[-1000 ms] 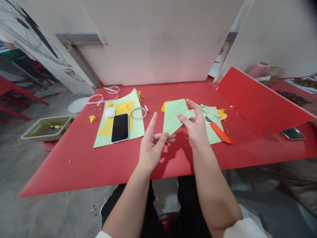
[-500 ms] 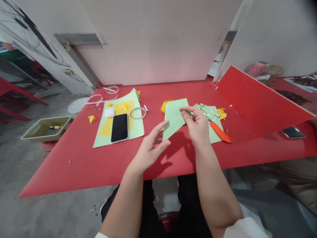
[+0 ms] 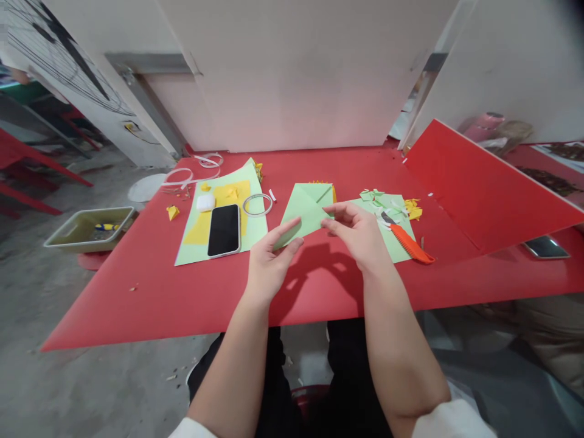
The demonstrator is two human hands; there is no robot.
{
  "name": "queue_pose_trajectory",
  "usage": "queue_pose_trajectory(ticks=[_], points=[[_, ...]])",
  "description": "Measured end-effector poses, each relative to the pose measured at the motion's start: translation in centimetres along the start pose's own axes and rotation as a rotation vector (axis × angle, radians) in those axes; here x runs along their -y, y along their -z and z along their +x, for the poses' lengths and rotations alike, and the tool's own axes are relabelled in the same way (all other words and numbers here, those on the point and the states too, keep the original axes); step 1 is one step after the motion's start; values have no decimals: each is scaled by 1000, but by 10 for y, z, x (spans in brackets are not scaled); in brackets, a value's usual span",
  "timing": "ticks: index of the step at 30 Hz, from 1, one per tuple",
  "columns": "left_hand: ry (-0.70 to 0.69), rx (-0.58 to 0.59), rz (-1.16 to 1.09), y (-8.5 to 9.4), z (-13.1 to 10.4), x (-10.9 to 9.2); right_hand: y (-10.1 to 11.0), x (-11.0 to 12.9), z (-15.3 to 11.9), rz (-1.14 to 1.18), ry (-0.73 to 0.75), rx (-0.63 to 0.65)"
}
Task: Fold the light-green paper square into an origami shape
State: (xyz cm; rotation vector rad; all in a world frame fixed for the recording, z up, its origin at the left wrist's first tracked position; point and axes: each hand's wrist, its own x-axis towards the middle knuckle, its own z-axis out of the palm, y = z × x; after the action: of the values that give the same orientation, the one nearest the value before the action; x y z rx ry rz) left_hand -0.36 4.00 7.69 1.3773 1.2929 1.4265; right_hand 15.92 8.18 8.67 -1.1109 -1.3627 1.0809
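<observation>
A folded piece of light green paper [image 3: 303,207], with crease lines and a flap showing on its upper face, is held above the red table. My left hand [image 3: 274,258] has its lower left corner between thumb and fingers. At the right edge, my right hand [image 3: 353,234] pinches the paper between thumb and index finger. Behind the paper, yellow fringed paper [image 3: 334,193] peeks out, mostly hidden. Right of my right hand, an orange-handled utility knife [image 3: 408,242] rests on a green sheet [image 3: 395,243] strewn with green paper scraps [image 3: 376,198].
On the left, a smartphone [image 3: 224,230], a white case [image 3: 205,202] and a roll of tape [image 3: 257,205] lie on green and yellow sheets. A red board [image 3: 483,188] leans up at the right. Yellow paper strips [image 3: 413,209] lie near the knife.
The green paper has turned and tilted, now showing its creased face. My left hand, earlier open beside it, has closed on its corner. My right hand has shifted slightly down and left along the paper.
</observation>
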Motion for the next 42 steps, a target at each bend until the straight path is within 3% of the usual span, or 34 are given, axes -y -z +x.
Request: queue_pose_trajectory(ticks=[7, 13, 21, 27, 35, 42], points=[[-37, 32, 104, 3, 1, 3, 2, 4, -3, -179, -3, 74], [-34, 39, 137, 5, 2, 11, 1, 3, -2, -106, 49, 64], [-107, 57, 126, 5, 3, 10, -5, -2, -3, -166, 139, -125], [-108, 115, 94, 5, 3, 11, -6, 5, -5, -290, 273, -192], [-97, 194, 82, 8, 2, 8, -4, 7, -5, -170, 278, -140], [-39, 116, 25, 6, 1, 8, -3, 5, -4, -143, 325, -105]])
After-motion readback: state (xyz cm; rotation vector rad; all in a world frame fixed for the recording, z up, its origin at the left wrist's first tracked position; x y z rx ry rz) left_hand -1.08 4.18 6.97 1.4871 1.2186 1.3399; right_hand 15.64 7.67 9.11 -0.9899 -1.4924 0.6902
